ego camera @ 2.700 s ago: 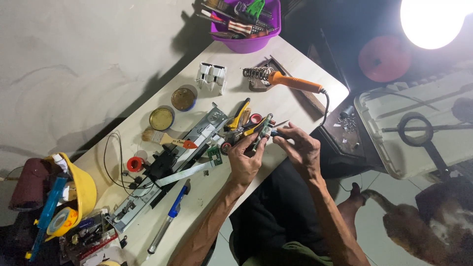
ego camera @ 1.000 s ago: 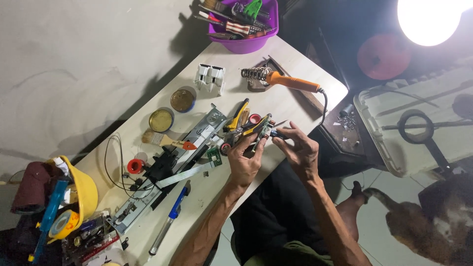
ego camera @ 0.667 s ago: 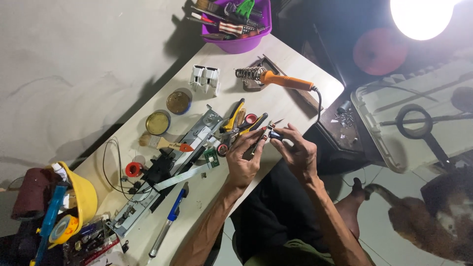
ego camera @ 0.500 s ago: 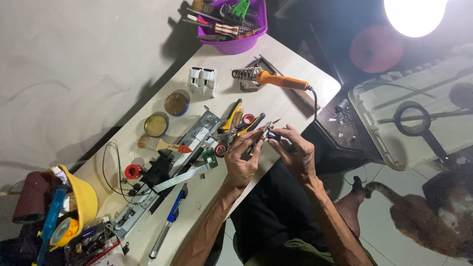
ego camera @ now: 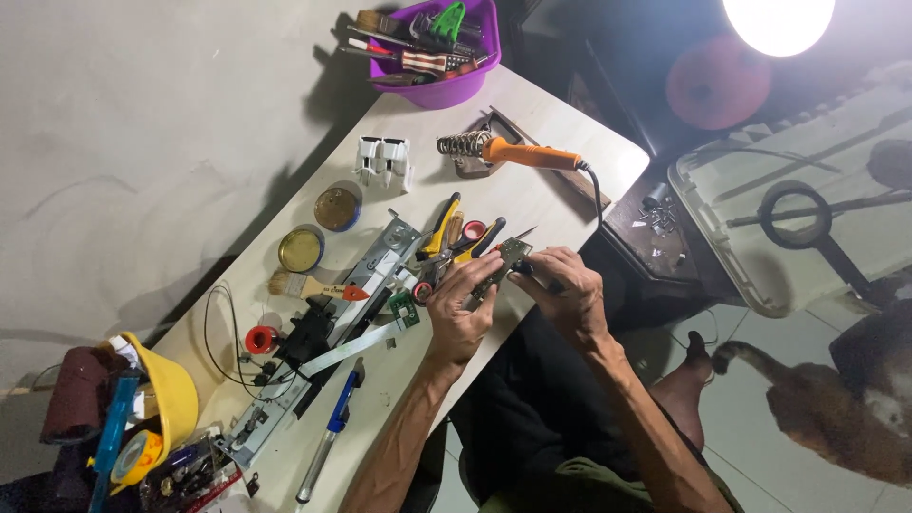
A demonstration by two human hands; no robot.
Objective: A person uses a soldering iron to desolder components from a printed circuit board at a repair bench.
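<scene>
Small green circuit board [ego camera: 506,258] sits between the two hands, just over the near edge of the pale table [ego camera: 560,204]. Its long side runs slanted, from low by the left hand [ego camera: 463,306] up toward the far right. The left hand is closed on the lower end of the small green circuit board, with its fingers curled around it. The right hand [ego camera: 562,293] is just beside it on the other side, closed on a thin dark pointed tool [ego camera: 525,258] whose tip reaches past the top end of the board; what kind of tool it is, I cannot tell. Both hands touch or nearly touch the board, so neither is far from it. A little farther back lie yellow-handled pliers [ego camera: 441,224] and a red-handled cutter [ego camera: 472,242], close to the left hand's fingers. Farther still, the orange-handled soldering iron [ego camera: 528,154] rests on its spring stand. At the far corner stands a purple plastic bowl full of brushes and tools [ego camera: 439,52].
</scene>
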